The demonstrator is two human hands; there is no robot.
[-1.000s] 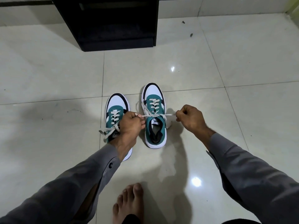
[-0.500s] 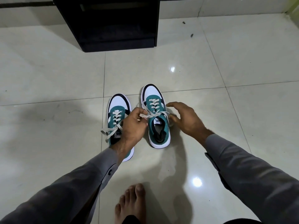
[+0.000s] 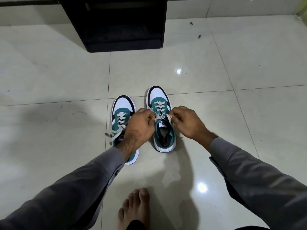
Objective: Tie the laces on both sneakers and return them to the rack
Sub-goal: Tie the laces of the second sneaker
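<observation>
Laces (image 3: 163, 116) of the right sneaker (image 3: 162, 120) are pinched by both hands, left (image 3: 138, 128) and right (image 3: 189, 122). Part of the left sneaker (image 3: 122, 113) is hidden by the left wrist; a black rack (image 3: 119, 22) is seen far behind.

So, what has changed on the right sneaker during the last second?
Both hands came inward: the right hand, which had pulled a lace end out sideways and then let go, now pinches the laces again, close to the left hand over the right sneaker. Both sneakers, the left sneaker and the rack stayed put.
</observation>
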